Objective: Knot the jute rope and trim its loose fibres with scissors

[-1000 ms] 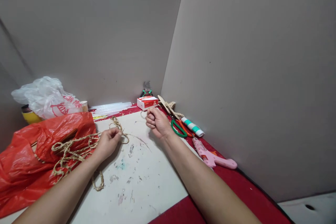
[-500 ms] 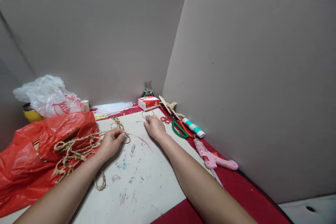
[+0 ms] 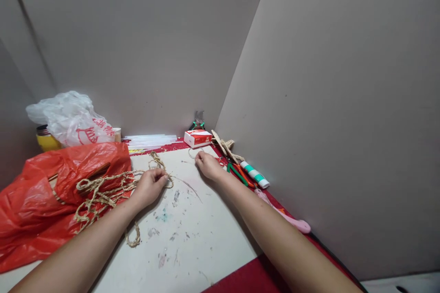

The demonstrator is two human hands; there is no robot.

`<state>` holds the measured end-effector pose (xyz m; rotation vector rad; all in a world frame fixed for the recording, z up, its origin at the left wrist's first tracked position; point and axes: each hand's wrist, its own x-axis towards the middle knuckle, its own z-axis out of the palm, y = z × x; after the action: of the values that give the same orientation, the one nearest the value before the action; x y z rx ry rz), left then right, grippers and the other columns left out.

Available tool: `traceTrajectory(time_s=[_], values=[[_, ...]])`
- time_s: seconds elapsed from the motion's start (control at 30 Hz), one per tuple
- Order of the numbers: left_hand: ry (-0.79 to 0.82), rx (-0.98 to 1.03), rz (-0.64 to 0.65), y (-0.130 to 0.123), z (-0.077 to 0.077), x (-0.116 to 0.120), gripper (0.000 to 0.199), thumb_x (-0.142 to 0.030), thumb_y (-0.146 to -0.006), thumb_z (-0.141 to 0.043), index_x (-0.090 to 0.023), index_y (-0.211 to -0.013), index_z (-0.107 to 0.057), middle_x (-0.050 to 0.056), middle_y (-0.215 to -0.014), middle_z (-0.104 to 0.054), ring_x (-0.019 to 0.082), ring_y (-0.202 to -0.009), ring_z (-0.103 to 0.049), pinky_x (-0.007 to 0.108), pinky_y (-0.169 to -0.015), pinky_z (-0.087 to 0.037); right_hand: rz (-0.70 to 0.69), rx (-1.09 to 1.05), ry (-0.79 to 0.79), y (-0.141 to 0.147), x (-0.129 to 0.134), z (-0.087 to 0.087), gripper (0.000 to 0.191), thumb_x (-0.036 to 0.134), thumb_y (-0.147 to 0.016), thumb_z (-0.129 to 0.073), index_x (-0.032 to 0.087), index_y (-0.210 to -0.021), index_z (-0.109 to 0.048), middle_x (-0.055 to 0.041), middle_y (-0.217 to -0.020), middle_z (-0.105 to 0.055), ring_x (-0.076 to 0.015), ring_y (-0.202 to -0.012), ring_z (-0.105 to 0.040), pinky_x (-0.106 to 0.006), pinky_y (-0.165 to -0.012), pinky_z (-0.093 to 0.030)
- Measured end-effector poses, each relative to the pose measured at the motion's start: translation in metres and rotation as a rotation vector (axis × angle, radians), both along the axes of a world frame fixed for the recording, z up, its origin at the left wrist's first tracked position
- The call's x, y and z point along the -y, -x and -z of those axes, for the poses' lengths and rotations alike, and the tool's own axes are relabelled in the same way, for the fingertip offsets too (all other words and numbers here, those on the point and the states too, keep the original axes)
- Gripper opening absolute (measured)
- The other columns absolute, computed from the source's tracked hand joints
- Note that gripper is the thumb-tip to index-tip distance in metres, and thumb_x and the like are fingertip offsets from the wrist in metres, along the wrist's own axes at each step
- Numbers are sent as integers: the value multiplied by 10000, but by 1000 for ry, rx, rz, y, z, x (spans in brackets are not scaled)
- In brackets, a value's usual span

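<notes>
My left hand (image 3: 150,187) is closed in a pinch on the braided straw cord (image 3: 157,160) near the middle of the white board (image 3: 185,247). The cord runs left in loose loops onto a red plastic bag (image 3: 30,192), and one loop hangs below my left wrist. My right hand (image 3: 208,165) has its fingers together at the board's far edge, just below a thin ring (image 3: 194,152). Whatever is between its fingertips is too small to make out. Thin strands (image 3: 189,185) lie between the hands.
Behind are a white plastic bag (image 3: 75,119), clear sticks (image 3: 151,141), a red and white box (image 3: 197,138) and pliers (image 3: 198,121). To the right lie scissors (image 3: 240,175), a striped roll (image 3: 255,175) and a pink glue gun (image 3: 299,225), beside grey walls.
The view has shifted slightly. My right hand has moved a little to the right, its forearm now covering part of the glue gun. My left hand keeps its pinch on the cord.
</notes>
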<state>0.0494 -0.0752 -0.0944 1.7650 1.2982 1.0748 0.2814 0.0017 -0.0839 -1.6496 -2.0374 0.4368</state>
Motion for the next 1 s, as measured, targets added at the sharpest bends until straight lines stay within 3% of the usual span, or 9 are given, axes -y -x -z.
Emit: traceTrajectory(time_s=[0.2,0.37,0.5,0.63,0.83,0.9,1.0], values=[[14,9,-7,-1,-3,2,216,-343,-761,-509,-174,-649,-582,2,-609,-540,146,-603,-480,259,-599,-383,24,-358,5,-12,-9,-2,168,333,-810,-393,186,-807,-474,25,-580,-524,-109,-481,-454,-219,-477,-351],[11,8,5,-1,-3,2,218,-344,-764,-508,-176,-642,-576,-4,-600,-521,144,-604,-473,256,-604,-383,3,-543,-14,-26,-10,-25,270,437,-740,-480,187,-833,-519,35,-580,-516,-91,-444,-404,-215,-435,-310],[5,3,9,-1,-3,1,208,-329,-767,-506,-180,-635,-567,-12,-590,-518,139,-596,-471,260,-613,-383,4,-665,-87,-38,-5,-45,270,401,-696,-566,176,-846,-575,46,-534,-512,-85,-444,-397,-212,-443,-297],[5,-3,10,-1,-3,2,202,-324,-759,-510,-178,-633,-571,-11,-598,-530,142,-606,-480,261,-621,-381,-4,-679,-133,-47,4,-57,268,371,-701,-592,164,-871,-605,31,-551,-559,-76,-452,-389,-208,-455,-305],[2,-13,17,-1,-5,2,203,-320,-761,-508,-177,-639,-584,-11,-592,-524,140,-588,-459,257,-596,-370,-55,-663,-172,-44,24,-61,264,359,-760,-551,161,-924,-615,-21,-687,-643,-101,-537,-490,-228,-517,-397],[13,-22,17,-1,-5,2,207,-327,-768,-506,-178,-649,-587,-14,-590,-519,135,-573,-448,253,-583,-365,-114,-572,-169,-37,33,-60,258,316,-796,-511,162,-972,-621,-29,-717,-657,-113,-574,-529,-240,-556,-430],[27,-34,10,-1,-6,3,212,-339,-773,-505,-178,-665,-592,-18,-587,-520,132,-555,-439,251,-575,-364,-230,-271,-149,-22,51,-52,271,214,-824,-475,172,-1043,-629,-46,-789,-695,-140,-685,-607,-268,-662,-469]])
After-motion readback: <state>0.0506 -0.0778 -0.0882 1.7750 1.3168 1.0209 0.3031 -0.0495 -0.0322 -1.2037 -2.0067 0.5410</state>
